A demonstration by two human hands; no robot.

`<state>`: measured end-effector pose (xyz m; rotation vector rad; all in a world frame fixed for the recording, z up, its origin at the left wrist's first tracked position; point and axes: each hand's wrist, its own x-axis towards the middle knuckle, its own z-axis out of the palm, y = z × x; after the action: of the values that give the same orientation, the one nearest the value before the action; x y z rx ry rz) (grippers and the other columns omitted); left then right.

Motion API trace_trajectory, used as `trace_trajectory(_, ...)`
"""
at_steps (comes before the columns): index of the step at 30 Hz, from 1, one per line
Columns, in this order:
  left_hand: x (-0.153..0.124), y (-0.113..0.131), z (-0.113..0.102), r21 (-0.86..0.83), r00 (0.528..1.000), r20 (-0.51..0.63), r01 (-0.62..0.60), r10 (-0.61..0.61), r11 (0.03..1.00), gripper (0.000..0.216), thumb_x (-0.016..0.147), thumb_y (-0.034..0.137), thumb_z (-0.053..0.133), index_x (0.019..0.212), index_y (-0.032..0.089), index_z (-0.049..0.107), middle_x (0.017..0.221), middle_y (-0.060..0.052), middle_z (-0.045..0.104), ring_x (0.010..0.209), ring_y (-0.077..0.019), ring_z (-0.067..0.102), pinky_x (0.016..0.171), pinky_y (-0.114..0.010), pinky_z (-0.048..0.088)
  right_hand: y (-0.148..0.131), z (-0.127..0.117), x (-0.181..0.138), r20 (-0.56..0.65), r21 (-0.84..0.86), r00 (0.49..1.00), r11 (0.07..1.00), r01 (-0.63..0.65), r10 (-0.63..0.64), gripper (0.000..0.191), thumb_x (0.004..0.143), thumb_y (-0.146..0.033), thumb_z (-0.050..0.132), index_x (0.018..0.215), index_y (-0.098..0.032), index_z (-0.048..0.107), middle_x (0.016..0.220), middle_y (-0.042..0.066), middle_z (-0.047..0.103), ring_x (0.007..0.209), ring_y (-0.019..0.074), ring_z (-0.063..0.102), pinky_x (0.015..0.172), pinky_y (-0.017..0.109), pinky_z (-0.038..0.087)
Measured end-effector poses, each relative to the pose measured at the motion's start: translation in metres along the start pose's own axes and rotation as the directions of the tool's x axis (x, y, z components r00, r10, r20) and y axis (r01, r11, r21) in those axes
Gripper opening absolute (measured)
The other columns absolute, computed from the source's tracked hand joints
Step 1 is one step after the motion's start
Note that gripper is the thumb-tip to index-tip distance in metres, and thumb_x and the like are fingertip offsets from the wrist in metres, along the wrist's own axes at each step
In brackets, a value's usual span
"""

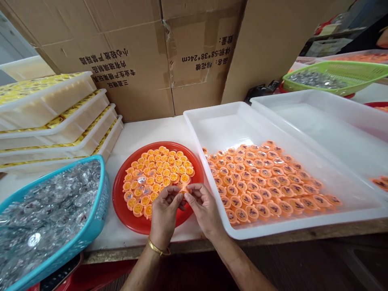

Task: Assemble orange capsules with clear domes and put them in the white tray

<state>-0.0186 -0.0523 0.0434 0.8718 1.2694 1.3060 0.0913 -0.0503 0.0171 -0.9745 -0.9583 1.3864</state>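
My left hand [166, 210] and my right hand [203, 206] meet over the front right part of a red round tray [121, 210]. Between their fingertips they pinch one small orange plastic piece [183, 188], largely covered by the fingers. Under and behind the hands, the tray bears many round orange cases [159, 178] with yellow-orange patterned insides. A few clear discs [141, 179] lie on top of some of them. Right of my right hand, a white bin [230, 232] holds rows of orange cases with dark printed faces [256, 197].
A blue basket [104, 194] full of clear plastic pieces stands at left. Behind it are stacked white trays [72, 91] of yellow items. Cardboard boxes [142, 97] wall off the back. Another white bin [303, 109] and a green basket [366, 72] are at right, near a person's hand [382, 39].
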Motion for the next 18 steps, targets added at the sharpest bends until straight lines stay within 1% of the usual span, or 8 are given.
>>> trace_trajectory(2, 0.0, -0.001, -0.001, 0.04, 1.0, 0.008, -0.006, 0.006, 0.999, 0.028, 0.068, 0.037, 0.074, 0.079, 0.015, 0.061, 0.065, 0.0, 0.061, 0.055, -0.0107, 0.057, 0.052, -0.022, 0.048, 0.0, 0.0, -0.001, 0.021, 0.046, 0.999, 0.999, -0.026, 0.025, 0.037, 0.081, -0.04, 0.068, 0.111, -0.023, 0.056, 0.092, 0.003, 0.07, 0.081, 0.018, 0.068, 0.078, 0.034, 0.056)
trace_trajectory(4, 0.001, -0.002, -0.005, 0.123, 0.999, 0.007, -0.045, 0.045, 0.991, 0.025, 0.07, 0.036, 0.072, 0.078, 0.015, 0.061, 0.067, 0.0, 0.061, 0.057, -0.0101, 0.055, 0.052, -0.021, 0.046, 0.0, 0.0, -0.001, 0.034, 0.061, 0.999, 0.997, -0.038, 0.036, 0.041, 0.081, -0.04, 0.067, 0.117, -0.023, 0.057, 0.098, 0.004, 0.07, 0.087, 0.0189, 0.068, 0.085, 0.036, 0.055)
trace_trajectory(7, 0.002, -0.002, -0.011, 0.259, 0.992, 0.026, -0.123, 0.12, 0.958, 0.027, 0.073, 0.034, 0.071, 0.091, 0.016, 0.064, 0.08, -0.002, 0.063, 0.063, -0.0103, 0.054, 0.059, -0.022, 0.046, 0.002, -0.002, -0.001, 0.033, 0.062, 0.999, 0.998, -0.029, 0.027, 0.036, 0.081, -0.039, 0.068, 0.111, -0.021, 0.062, 0.104, 0.005, 0.069, 0.094, 0.0206, 0.067, 0.091, 0.039, 0.053)
trace_trajectory(9, 0.0, 0.0, -0.014, 0.368, 0.986, 0.069, -0.167, 0.153, 0.914, 0.028, 0.075, 0.034, 0.069, 0.098, 0.018, 0.065, 0.087, -0.004, 0.064, 0.067, -0.0119, 0.056, 0.064, -0.025, 0.047, 0.003, -0.003, -0.002, 0.047, 0.078, 0.999, 0.997, -0.028, 0.024, 0.034, 0.081, -0.038, 0.067, 0.111, -0.021, 0.063, 0.106, 0.006, 0.069, 0.095, 0.0211, 0.066, 0.091, 0.039, 0.053)
trace_trajectory(12, -0.004, 0.005, -0.016, 0.505, 0.971, 0.125, -0.239, 0.203, 0.829, 0.021, 0.079, 0.032, 0.066, 0.094, 0.018, 0.067, 0.089, -0.006, 0.067, 0.071, -0.0143, 0.058, 0.067, -0.026, 0.046, 0.004, -0.004, -0.003, 0.089, 0.101, 0.996, 0.994, -0.038, 0.029, 0.034, 0.083, -0.039, 0.066, 0.112, -0.022, 0.062, 0.108, 0.006, 0.068, 0.094, 0.0207, 0.066, 0.087, 0.038, 0.055)
trace_trajectory(13, -0.005, 0.007, -0.016, 0.513, 0.966, 0.135, -0.259, 0.221, 0.819, 0.02, 0.08, 0.031, 0.066, 0.095, 0.019, 0.068, 0.091, -0.006, 0.068, 0.073, -0.0151, 0.06, 0.068, -0.026, 0.047, 0.004, -0.004, -0.004, 0.102, 0.105, 0.994, 0.994, -0.041, 0.031, 0.034, 0.083, -0.04, 0.065, 0.112, -0.022, 0.061, 0.108, 0.006, 0.067, 0.094, 0.0203, 0.066, 0.086, 0.037, 0.055)
trace_trajectory(16, -0.006, 0.009, -0.017, 0.476, 0.953, 0.175, -0.303, 0.249, 0.826, 0.025, 0.081, 0.032, 0.065, 0.104, 0.023, 0.069, 0.099, -0.006, 0.069, 0.08, -0.0172, 0.062, 0.072, -0.027, 0.048, 0.003, -0.002, -0.006, 0.141, 0.116, 0.99, 0.992, -0.045, 0.028, 0.034, 0.084, -0.041, 0.063, 0.113, -0.024, 0.06, 0.11, 0.006, 0.066, 0.095, 0.0192, 0.065, 0.086, 0.035, 0.055)
trace_trajectory(18, -0.007, 0.01, -0.019, 0.498, 0.946, 0.202, -0.323, 0.255, 0.804, 0.026, 0.082, 0.033, 0.064, 0.106, 0.024, 0.07, 0.096, -0.006, 0.07, 0.075, -0.0168, 0.061, 0.07, -0.027, 0.047, 0.002, 0.0, -0.007, 0.153, 0.134, 0.988, 0.99, -0.042, 0.021, 0.032, 0.084, -0.041, 0.063, 0.111, -0.024, 0.059, 0.108, 0.005, 0.065, 0.094, 0.0185, 0.065, 0.084, 0.034, 0.055)
